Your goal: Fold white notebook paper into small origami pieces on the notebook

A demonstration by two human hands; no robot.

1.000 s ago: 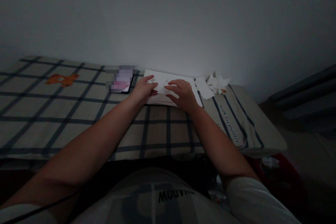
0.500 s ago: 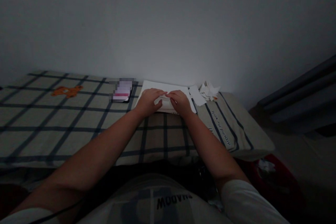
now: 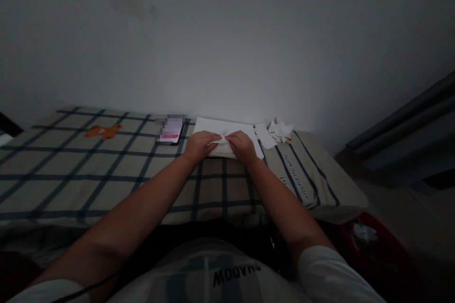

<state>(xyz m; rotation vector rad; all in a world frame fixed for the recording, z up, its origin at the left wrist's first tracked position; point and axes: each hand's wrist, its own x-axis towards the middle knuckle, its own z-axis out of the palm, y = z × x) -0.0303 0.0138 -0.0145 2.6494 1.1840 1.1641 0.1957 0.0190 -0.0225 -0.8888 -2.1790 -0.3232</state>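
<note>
Right between both hands: small folded paper [image 3: 221, 144], pinched by left hand [image 3: 199, 146] and right hand [image 3: 243, 145], long axis running hand to hand.

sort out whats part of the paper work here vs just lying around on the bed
In hand:
left hand and right hand, both pressing on the small folded paper
white sheet stack under it

Lying about:
phone
loose slip
crumpled scraps
bear patch on the checked cover
</note>
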